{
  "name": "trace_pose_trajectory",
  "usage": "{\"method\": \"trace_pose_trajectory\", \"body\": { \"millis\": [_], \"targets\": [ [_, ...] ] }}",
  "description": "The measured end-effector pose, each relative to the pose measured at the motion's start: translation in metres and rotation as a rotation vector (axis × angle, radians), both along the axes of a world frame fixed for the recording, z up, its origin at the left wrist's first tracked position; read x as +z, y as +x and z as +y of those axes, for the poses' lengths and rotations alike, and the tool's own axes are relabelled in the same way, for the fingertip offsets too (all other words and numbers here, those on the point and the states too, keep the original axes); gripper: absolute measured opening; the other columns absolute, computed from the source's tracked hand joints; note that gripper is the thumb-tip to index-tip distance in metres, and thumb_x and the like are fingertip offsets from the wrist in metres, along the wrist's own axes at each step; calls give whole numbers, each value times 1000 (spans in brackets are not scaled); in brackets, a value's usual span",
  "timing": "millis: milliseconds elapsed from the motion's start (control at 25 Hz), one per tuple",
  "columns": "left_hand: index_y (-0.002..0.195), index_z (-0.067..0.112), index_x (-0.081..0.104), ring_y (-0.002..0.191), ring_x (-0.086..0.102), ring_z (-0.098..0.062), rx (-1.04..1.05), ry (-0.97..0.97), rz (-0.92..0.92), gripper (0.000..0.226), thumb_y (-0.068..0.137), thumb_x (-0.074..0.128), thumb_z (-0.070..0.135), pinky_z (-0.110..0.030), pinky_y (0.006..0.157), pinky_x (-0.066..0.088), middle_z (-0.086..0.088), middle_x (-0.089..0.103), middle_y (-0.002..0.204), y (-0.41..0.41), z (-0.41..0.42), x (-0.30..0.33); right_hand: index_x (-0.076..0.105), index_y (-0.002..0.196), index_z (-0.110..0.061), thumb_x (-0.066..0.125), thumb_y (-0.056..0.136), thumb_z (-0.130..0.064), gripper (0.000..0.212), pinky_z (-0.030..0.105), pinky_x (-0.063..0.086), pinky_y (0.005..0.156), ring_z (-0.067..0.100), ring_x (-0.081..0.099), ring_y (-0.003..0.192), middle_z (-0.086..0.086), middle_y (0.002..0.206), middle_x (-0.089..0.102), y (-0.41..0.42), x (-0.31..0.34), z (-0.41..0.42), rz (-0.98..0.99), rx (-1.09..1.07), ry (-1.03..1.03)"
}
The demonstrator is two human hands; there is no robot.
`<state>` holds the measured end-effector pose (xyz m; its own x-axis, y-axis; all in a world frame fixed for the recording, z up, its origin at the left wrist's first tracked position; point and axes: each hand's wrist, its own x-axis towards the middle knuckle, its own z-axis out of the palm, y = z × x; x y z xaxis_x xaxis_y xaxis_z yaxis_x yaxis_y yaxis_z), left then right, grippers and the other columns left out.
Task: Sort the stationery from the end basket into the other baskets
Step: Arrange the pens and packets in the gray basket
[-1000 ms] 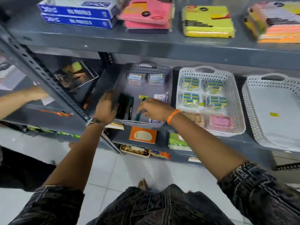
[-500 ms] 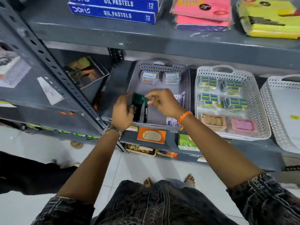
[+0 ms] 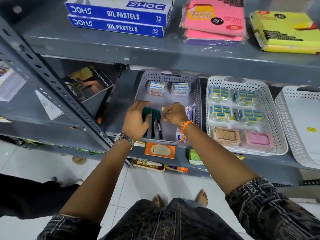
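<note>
A grey basket (image 3: 198, 101) stands on the middle shelf. In it lie several green-capped markers (image 3: 156, 122), two clear boxes of clips (image 3: 156, 88) at the back and white packets (image 3: 189, 113) along its right wall. My left hand (image 3: 135, 120) rests over the left markers, with their caps between fingers and thumb. Two markers lie free beside it. My right hand (image 3: 176, 113) hovers just right of the markers with fingers curled and nothing in them. To the right, a white basket (image 3: 266, 101) holds small blue-and-yellow packets, a tan box and a pink box.
Another white basket (image 3: 284, 118) stands at the far right with only a yellow sticker in it. The shelf above carries oil pastel boxes (image 3: 117, 21) and pink sticky note pads (image 3: 214, 18). A perforated steel post (image 3: 52, 84) slants past on the left, with a book (image 3: 86, 84) behind it.
The markers that both hands held up half a second ago now lie on the basket floor. My right hand has let go of them and drawn slightly right.
</note>
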<state>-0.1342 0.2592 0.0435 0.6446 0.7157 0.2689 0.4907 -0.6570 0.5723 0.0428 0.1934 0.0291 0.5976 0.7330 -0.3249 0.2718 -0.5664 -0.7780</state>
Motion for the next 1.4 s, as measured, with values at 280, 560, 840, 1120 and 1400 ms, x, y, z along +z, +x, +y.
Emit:
{"method": "trace_pose_trajectory", "body": {
  "millis": [280, 560, 840, 1120, 1400],
  "targets": [
    [149, 14, 33, 133, 36, -34, -281, 117, 746, 100, 75, 54, 79, -44, 112, 34, -10, 38, 143, 51, 14, -17, 67, 117, 1, 75, 84, -20, 40, 41, 52, 101, 35, 64, 112, 20, 120, 68, 70, 37, -27, -551, 347, -171],
    [144, 12, 34, 127, 40, -36, -338, 88, 850, 93, 73, 70, 60, -44, 105, 40, -11, 37, 137, 52, 37, -13, 58, 124, -3, 74, 82, -46, 62, 50, 47, 103, 41, 51, 124, 21, 132, 53, 61, 31, -20, -766, 680, -473],
    [146, 15, 32, 127, 38, -36, -366, 176, 907, 95, 72, 68, 62, -44, 108, 35, -11, 37, 139, 52, 39, -11, 56, 130, -3, 78, 81, -39, 65, 45, 47, 100, 40, 51, 125, 20, 133, 51, 59, 27, -20, -772, 723, -472],
    [145, 12, 31, 126, 40, -38, -378, 207, 964, 100, 69, 74, 62, -44, 105, 40, -12, 36, 139, 55, 42, -4, 54, 132, -5, 79, 79, -42, 70, 46, 48, 102, 40, 50, 125, 20, 131, 52, 59, 29, -25, -749, 704, -439],
    [146, 13, 31, 126, 40, -35, -374, 233, 970, 99, 71, 74, 62, -43, 104, 39, -10, 36, 139, 53, 38, -3, 55, 128, -3, 75, 84, -35, 58, 41, 45, 101, 36, 50, 125, 19, 130, 53, 58, 33, -32, -676, 620, -352]
  ]
}}
